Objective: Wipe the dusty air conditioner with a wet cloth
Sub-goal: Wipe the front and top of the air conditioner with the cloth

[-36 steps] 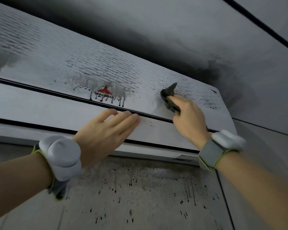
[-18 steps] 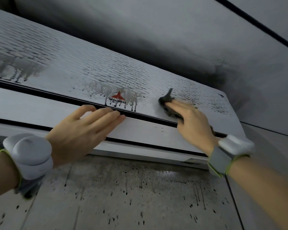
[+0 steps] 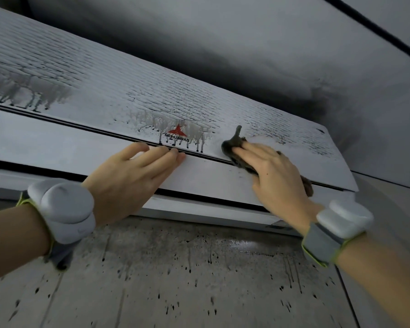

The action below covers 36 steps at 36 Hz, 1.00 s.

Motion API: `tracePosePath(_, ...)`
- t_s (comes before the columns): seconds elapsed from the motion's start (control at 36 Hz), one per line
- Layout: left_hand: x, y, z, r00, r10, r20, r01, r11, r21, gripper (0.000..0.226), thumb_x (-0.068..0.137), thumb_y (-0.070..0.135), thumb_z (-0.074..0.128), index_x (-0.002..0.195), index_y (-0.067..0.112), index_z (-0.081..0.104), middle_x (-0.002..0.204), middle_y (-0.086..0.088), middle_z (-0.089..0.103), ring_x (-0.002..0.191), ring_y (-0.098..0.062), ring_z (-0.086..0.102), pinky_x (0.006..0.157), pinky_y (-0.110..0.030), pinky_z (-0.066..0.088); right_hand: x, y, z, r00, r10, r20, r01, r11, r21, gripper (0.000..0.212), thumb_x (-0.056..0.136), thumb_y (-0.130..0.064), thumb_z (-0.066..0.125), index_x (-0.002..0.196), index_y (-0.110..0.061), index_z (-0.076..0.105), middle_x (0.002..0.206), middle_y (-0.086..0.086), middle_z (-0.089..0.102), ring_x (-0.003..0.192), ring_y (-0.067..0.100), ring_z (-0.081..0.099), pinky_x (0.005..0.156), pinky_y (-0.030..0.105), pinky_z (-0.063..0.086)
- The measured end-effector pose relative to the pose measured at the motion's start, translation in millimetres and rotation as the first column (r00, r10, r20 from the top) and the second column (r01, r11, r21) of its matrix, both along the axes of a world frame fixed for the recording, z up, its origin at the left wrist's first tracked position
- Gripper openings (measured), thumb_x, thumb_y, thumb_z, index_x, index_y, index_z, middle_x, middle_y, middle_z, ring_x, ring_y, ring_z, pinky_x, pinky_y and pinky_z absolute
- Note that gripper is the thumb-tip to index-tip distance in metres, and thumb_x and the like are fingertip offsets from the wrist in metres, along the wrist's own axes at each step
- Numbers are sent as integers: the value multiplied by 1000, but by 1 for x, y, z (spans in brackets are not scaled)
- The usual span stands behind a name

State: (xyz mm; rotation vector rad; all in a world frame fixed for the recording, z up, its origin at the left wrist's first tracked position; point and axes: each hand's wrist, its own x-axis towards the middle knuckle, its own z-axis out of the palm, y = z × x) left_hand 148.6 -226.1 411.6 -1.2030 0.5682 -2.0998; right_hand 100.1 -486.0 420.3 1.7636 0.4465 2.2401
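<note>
A white wall-mounted air conditioner (image 3: 100, 91) spans the view, its front panel streaked with grey dust and dark drip marks around a red logo (image 3: 177, 133). A dark wet cloth (image 3: 235, 141) lies on the panel just right of the logo, one corner sticking up. My right hand (image 3: 275, 171) presses the cloth flat against the panel with straight fingers. My left hand (image 3: 133, 178) rests flat on the lower flap, fingertips at the dark seam below the logo.
The grey wall (image 3: 175, 280) below the unit is speckled with dark drips and a wet patch. A sooty stain (image 3: 329, 102) marks the wall above the unit's right end. Both wrists wear white bands.
My right hand has slid the cloth leftward along the panel toward the logo and flattened over it. My left hand stays flat on the flap.
</note>
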Motion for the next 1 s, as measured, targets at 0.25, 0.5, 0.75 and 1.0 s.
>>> tracePosePath(0.25,3,1,0,1000,13,25,-12,1000,-23,58,79,8,44,135,-7,39,126,-18,52,112,-31,42,88,-40,32,19,-7,6,966,154,207,-169,984,58,58,77,9,39,131,-9,51,137,9,50,122,27,45,99,35,38)
tracePosePath(0.5,-1,0,-7,1000,26,-6,-26,999,-48,65,73,9,39,137,-6,36,127,-19,52,113,-31,41,87,-40,30,14,-11,7,818,405,409,-510,840,188,35,82,11,50,116,5,51,120,22,55,106,33,54,83,20,38)
tracePosePath(0.75,2,-1,-12,998,-43,-34,41,997,-69,64,71,6,47,135,-5,44,131,-20,53,117,-31,41,88,-42,31,-14,-19,18,547,573,610,-832,453,321,42,89,3,39,130,-5,37,127,14,53,116,27,51,84,14,34)
tracePosePath(1.0,-1,0,-11,998,-29,-58,23,995,-93,63,67,8,63,128,-3,52,128,-20,54,113,-32,47,89,-41,32,41,55,8,673,564,477,-730,608,311,36,82,-7,42,115,-5,57,129,14,54,123,31,46,103,50,37)
